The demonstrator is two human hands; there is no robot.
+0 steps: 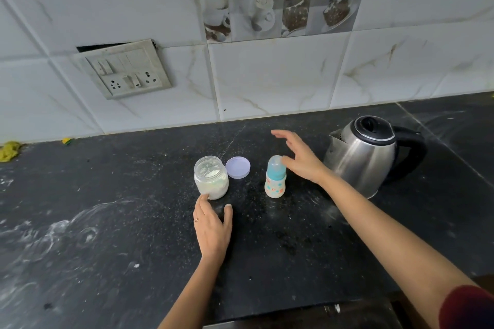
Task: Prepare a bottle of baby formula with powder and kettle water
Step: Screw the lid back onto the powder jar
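Both empty, fingers spread. The left hand [212,227] touches the jar [211,177] mid-frame, likely steadying it, while the right hand [302,157] hovers by the bottle [275,180] — seemingly to uncap.

Home kitchen: black stone counter [107,222], tiled wall [267,80], kettle [366,155].

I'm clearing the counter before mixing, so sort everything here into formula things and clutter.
For the job: open powder jar, its lid, baby bottle, kettle.
Just lying about: yellow cloth, small yellow-green scrap.
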